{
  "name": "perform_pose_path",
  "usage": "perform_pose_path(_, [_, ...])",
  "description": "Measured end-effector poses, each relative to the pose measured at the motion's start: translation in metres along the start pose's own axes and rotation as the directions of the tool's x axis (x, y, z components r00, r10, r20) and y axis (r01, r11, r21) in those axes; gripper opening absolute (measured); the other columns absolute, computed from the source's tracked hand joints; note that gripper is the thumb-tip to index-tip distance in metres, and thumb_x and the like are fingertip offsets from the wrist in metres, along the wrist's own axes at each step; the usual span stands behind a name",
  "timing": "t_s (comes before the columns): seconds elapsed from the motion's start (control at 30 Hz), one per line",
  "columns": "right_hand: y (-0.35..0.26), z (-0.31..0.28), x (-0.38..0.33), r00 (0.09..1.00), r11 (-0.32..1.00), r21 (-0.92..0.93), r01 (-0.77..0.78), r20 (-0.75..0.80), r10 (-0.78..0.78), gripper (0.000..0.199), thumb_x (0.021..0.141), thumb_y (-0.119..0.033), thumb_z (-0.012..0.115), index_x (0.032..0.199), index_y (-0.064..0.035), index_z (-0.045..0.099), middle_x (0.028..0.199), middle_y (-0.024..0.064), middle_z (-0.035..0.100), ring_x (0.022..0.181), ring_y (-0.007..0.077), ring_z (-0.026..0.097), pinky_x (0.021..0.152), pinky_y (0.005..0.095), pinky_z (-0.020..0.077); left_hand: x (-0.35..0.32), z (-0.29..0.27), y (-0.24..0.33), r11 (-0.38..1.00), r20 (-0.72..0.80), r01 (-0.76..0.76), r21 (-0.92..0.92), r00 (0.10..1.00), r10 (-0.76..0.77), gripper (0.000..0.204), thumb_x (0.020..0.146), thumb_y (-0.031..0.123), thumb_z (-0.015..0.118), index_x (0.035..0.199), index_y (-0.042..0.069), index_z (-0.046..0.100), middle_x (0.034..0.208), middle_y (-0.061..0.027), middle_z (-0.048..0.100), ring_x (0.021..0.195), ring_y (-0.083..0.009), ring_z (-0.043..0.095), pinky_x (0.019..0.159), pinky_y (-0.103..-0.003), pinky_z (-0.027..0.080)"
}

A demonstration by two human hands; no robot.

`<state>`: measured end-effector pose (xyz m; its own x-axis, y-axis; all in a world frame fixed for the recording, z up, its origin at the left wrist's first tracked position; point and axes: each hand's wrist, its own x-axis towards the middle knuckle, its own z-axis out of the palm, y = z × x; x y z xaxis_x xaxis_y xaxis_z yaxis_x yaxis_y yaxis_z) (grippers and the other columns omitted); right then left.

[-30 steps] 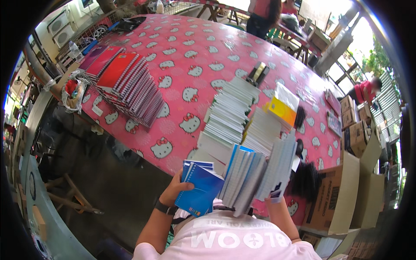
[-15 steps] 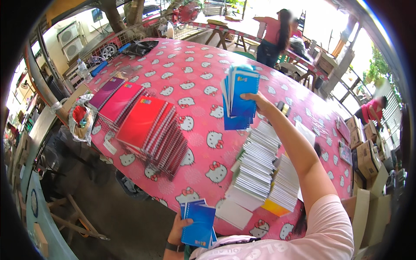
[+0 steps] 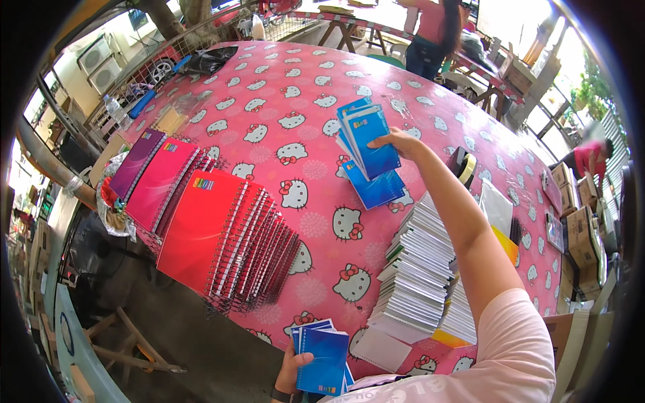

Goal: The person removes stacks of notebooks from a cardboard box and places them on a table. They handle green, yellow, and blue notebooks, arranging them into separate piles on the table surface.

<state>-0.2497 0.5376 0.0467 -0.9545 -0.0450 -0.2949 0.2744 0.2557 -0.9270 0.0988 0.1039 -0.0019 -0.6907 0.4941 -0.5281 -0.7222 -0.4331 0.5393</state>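
My right hand (image 3: 404,142), arm stretched over the table, grips a fanned bunch of blue notebook covers (image 3: 377,149) with punched holes along an edge. Another blue cover (image 3: 373,189) sits at a slant below the bunch; whether it rests on the table I cannot tell. Low in the view, my left hand (image 3: 290,369) is closed on a second bunch of blue notebook covers (image 3: 324,361), thumb on top. Nearest to my right forearm is a long row of white page blocks (image 3: 415,269), with a shorter row of page blocks (image 3: 462,312) partly hidden under the arm.
Spiral notebooks in red (image 3: 200,228), magenta (image 3: 161,185) and purple (image 3: 136,161) form overlapping stacks on the left of the pink patterned table (image 3: 316,258). Rolls of tape (image 3: 465,168) lie beyond my forearm. Cardboard boxes (image 3: 583,235) stand at right. Other people (image 3: 433,33) are farther back.
The bunch in my right hand has come lower and slightly left in the view. One blue cover now shows apart at a slant beneath it. My left hand still holds its bunch.
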Motion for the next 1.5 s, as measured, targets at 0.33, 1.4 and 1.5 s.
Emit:
perform_pose_path(0.33, [0.003, -0.003, -0.034, 0.977, 0.928, -0.318, -0.192, 0.022, 0.21, 0.055, 0.067, -0.034, 0.076, 0.104, 0.0027, 0.059, 0.096, 0.0112, 0.064, 0.077, 0.019, 0.062, 0.073, 0.0298, 0.0497, 0.093, 0.09, 0.072, 0.943, 0.205, -0.326, 0.069, 0.929, 0.307, 0.05, 0.07, 0.019, 0.062, 0.114, -0.001, 0.048, 0.098, -0.0124, 0.06, 0.083, -0.0203, 0.061, 0.071, -0.031, 0.051])
perform_pose_path(1.4, [0.002, -0.014, -0.065, 0.975, 0.958, 0.227, -0.176, 0.173, 0.138, 0.088, 0.073, -0.074, 0.046, 0.126, -0.0037, 0.044, 0.125, 0.0148, 0.051, 0.105, 0.0209, 0.056, 0.09, 0.0383, 0.0455, 0.332, 0.188, 0.125, 0.406, -0.078, -0.778, 0.48, 0.422, 0.903, 0.068, 0.075, 0.046, 0.067, 0.123, 0.003, 0.043, 0.129, -0.0134, 0.042, 0.12, -0.0253, 0.038, 0.102, -0.039, 0.03])
perform_pose_path(1.5, [0.013, -0.015, -0.065, 0.977, 0.91, 0.36, -0.205, 0.127, 0.17, 0.092, 0.07, -0.075, 0.049, 0.128, -0.0041, 0.043, 0.124, 0.0153, 0.052, 0.103, 0.0221, 0.058, 0.091, 0.0388, 0.0453, 0.331, 0.186, 0.084, 0.903, 0.135, -0.421, -0.086, 0.893, 0.429, 0.077, 0.081, 0.05, 0.06, 0.132, 0.003, 0.028, 0.134, -0.0142, 0.033, 0.121, -0.0245, 0.036, 0.098, -0.039, 0.035])
